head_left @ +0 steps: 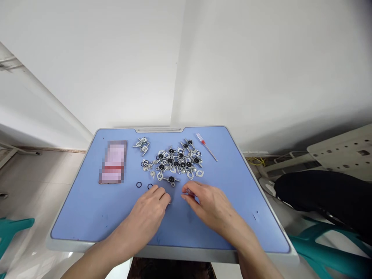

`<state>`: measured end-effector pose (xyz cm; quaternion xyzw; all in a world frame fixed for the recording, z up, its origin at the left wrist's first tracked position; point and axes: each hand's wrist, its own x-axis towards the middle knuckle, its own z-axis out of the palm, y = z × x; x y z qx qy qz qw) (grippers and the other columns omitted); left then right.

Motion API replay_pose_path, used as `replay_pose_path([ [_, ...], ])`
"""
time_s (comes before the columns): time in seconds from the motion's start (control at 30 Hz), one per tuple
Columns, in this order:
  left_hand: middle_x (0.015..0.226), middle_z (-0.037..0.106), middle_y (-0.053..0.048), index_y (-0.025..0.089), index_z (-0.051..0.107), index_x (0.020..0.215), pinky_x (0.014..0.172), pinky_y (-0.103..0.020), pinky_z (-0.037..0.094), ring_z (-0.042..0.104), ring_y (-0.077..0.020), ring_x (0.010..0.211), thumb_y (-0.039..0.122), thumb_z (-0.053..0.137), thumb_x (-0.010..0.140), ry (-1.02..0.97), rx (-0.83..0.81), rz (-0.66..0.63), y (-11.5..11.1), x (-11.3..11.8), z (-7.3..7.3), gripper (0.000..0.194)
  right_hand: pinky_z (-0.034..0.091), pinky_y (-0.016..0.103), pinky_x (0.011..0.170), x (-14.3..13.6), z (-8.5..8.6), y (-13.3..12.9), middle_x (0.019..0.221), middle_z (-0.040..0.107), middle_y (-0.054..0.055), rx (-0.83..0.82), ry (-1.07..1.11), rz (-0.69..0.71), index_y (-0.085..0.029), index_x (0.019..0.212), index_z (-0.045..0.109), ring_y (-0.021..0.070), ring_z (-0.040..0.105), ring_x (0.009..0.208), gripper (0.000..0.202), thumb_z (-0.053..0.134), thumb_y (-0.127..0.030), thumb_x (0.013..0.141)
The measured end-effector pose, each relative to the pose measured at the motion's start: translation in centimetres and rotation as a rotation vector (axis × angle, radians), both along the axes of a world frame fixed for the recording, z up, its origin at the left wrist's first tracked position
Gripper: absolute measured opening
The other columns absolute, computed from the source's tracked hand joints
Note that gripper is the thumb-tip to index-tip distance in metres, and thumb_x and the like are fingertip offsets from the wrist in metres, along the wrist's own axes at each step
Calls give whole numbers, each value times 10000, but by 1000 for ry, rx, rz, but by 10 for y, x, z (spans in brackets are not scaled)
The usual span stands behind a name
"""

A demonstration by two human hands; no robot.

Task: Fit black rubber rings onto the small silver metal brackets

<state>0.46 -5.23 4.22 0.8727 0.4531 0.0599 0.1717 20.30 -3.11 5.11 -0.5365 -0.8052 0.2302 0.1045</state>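
My left hand (152, 207) is closed low over the table, fingertips pressed together around something small that they mostly hide. Across a short gap, my right hand (210, 199) pinches a small shiny part (189, 192) between thumb and fingers; its kind is unclear. Just beyond both hands lies a metal fitting with a round black disc (171, 179). Behind it spreads a pile of similar black-disc fittings (176, 164) mixed with flat metal plates with holes (199, 173). Two black rubber rings (138, 185) lie by my left fingers.
A screwdriver (207, 147) with a clear and red handle rests at the back right of the blue table (87, 209). Several metal parts (142, 143) sit at the back left, near a pixelated flat object (114, 161). A white wall (130, 77) rises behind; teal stools flank the table.
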Motion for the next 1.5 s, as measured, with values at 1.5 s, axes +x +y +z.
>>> replay_pose_path([
  [1.5, 924, 630, -46, 164, 630, 932, 735, -278, 472, 578, -147, 789, 172, 608, 771, -840, -208, 272, 48, -11, -24, 163, 379, 246, 593, -18, -20, 30, 643, 580, -16, -136, 703, -192, -167, 698, 609, 122, 491, 608, 165, 594, -329, 729],
])
